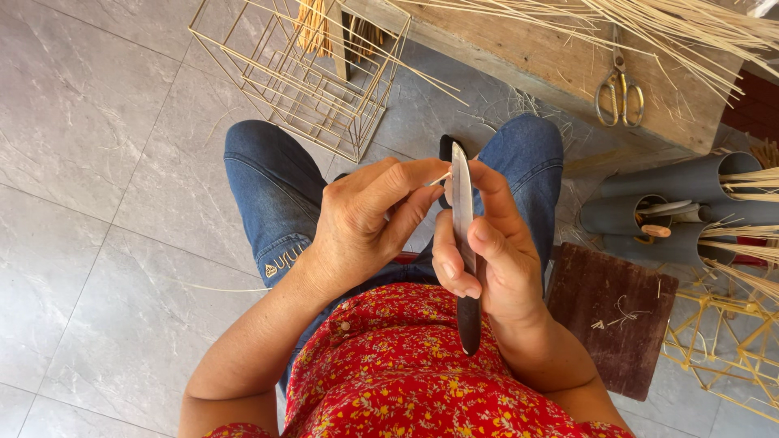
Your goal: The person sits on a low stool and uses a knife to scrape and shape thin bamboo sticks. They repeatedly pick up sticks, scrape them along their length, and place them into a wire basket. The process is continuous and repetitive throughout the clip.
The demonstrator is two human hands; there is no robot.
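Note:
My right hand (487, 251) grips a long knife (462, 195) with a steel blade pointing away from me and a dark handle toward my chest. My left hand (365, 223) pinches the end of a thin pale bamboo sliver (441, 178) between thumb and forefinger, holding it against the blade's edge. Both hands hover over my lap, above blue jeans (272, 191) and a red flowered top. Most of the sliver is hidden inside my left fingers.
A square frame cage of thin bamboo sticks (304, 77) stands on the grey tile floor ahead. A wooden bench (568, 65) carries loose bamboo strips and scissors (618, 88). Grey tubes (682, 207) with tools lie at right, beside a brown wooden block (613, 316) and another stick frame (722, 349).

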